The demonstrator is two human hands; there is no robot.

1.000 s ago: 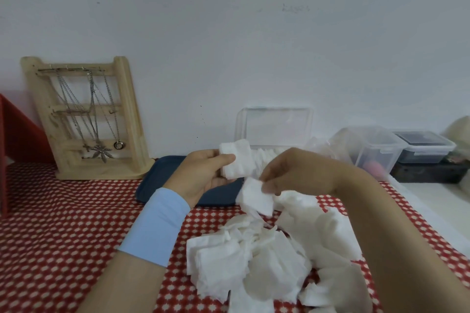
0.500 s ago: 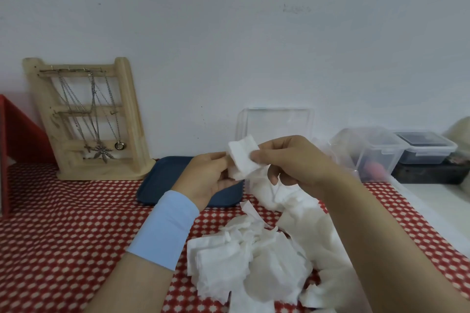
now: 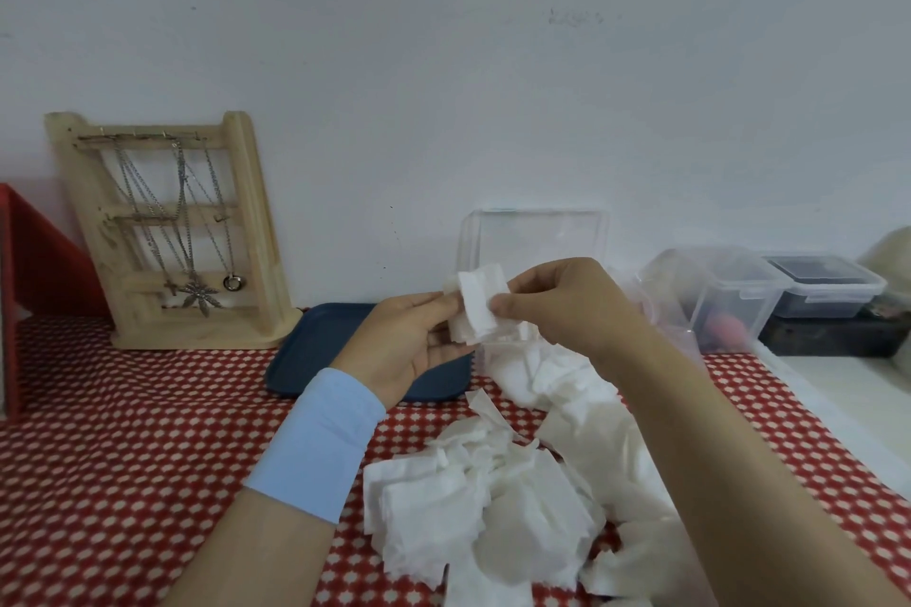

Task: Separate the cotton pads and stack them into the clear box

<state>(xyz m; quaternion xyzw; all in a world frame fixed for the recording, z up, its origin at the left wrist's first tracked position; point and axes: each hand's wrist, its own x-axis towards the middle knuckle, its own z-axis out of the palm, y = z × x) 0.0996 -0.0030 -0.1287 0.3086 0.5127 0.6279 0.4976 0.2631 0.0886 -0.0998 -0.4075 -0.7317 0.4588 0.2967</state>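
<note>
Head view showed the right hand (image 3: 567, 306) had brought another pad up onto the left hand's (image 3: 414, 340) small stack of cotton pads (image 3: 475, 308), both hands' fingers pinched on it before the clear box (image 3: 535, 237), growing the bundle.

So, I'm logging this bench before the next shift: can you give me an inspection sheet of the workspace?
Surface: red dotted cloth over the table.
Job's things: loose pile of pads in front; clear box at the wall, lid up.
Clutter: blue tray; wooden rack with necklaces; lidded tubs at right.
Grippers: left hand and right hand both pinch a small stack held in the air.
Cables: nothing seen.
Surroundings: plain white wall; red panel at left.
</note>
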